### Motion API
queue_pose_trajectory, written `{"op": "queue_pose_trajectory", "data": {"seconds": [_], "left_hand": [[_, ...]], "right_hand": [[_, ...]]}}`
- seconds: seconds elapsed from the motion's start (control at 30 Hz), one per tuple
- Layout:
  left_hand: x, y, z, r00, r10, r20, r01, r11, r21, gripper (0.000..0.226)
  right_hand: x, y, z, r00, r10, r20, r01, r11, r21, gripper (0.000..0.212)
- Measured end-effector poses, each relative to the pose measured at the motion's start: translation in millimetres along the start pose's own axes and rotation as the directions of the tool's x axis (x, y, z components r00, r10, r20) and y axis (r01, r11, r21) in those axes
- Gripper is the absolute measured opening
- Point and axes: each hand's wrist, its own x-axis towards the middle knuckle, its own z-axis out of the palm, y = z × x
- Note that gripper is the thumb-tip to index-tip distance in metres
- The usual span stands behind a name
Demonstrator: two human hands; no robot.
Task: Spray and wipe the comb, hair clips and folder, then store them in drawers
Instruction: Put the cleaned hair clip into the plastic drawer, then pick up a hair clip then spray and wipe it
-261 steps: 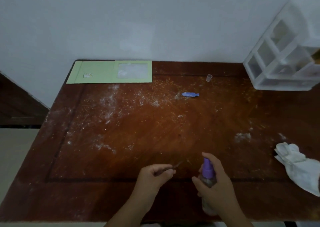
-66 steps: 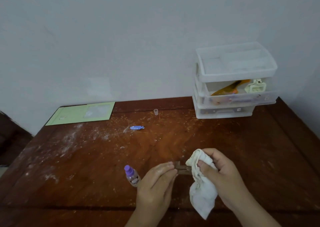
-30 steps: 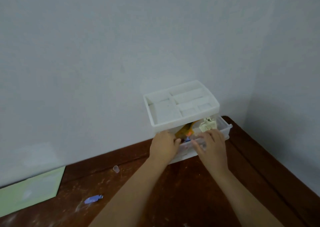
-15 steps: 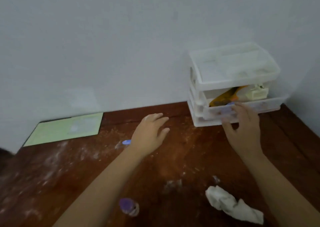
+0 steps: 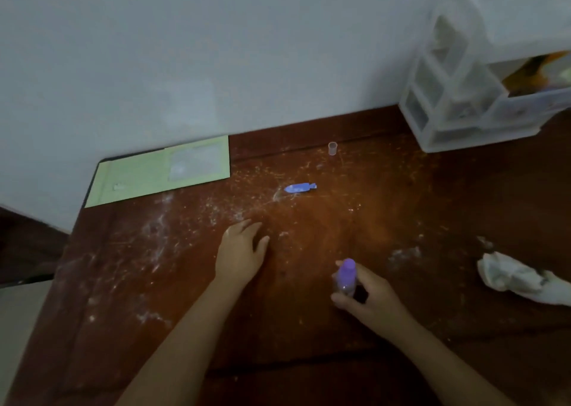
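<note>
Your right hand (image 5: 369, 294) is gripping the spray bottle (image 5: 346, 277) closed; your left hand (image 5: 242, 251) is hovering spread and empty over the table (image 5: 401, 220)

- Left hand (image 5: 242, 252): empty, palm down, fingers loosely spread and pointing toward the table's (image 5: 386, 220) far edge. It lies low over the middle; whether it touches the wood cannot be told.
- Left forearm: bare, running back from the hand to the near edge, angled to the left.
- Right hand (image 5: 367, 294): closed around a bottle (image 5: 346, 277), thumb and fingers wrapping its body, cap showing above the grip.
- Right forearm: bare, slanting off toward the near right corner.
</note>
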Motion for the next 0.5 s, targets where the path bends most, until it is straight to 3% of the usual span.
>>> {"op": "queue_pose_trajectory", "data": {"seconds": [0.1, 0.27, 0.33, 0.5], "left_hand": [[29, 1, -1, 0.994, 0.113, 0.015, -0.112, 0.994, -0.012, 0.041], [75, 37, 9, 0.952, 0.299, 0.060, -0.300, 0.954, 0.007, 0.038], [92, 52, 14, 0.931, 0.353, 0.090, -0.358, 0.932, 0.052, 0.035], [124, 69, 22, 0.873, 0.445, 0.199, -0.479, 0.858, 0.183, 0.034]], "right_hand": [[5, -4, 0, 0.986, 0.091, -0.141, -0.076, 0.992, 0.103, 0.045], [4, -10, -9, 0.925, 0.182, -0.334, -0.123, 0.974, 0.190, 0.072], [-1, -16, -12, 0.915, 0.194, -0.353, -0.133, 0.973, 0.191, 0.085], [-17, -17, -11, 0.904, 0.237, -0.355, -0.143, 0.952, 0.270, 0.078]]}}
